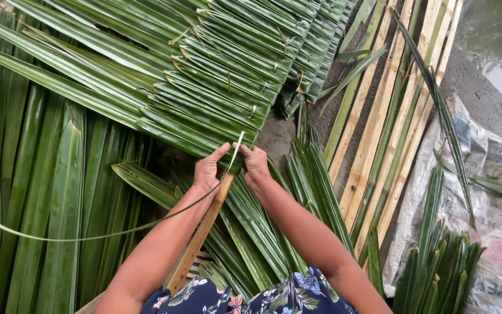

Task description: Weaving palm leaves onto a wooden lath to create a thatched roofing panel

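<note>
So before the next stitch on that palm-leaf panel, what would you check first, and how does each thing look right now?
1. Left hand has the thin pale strip: ok, pinched at the leaf edge.
2. Right hand steadies the folded leaf: ok, fingers press on it.
3. Wooden slat lies under the fold: ok, it runs up to the hands.
4. Loose end of the strip is free: ok, it loops out to the left over the spare leaves.
5. Strip fully through the leaf: cannot tell, hands hide it.
6. Earlier stitched leaves lie even: ok.
</note>
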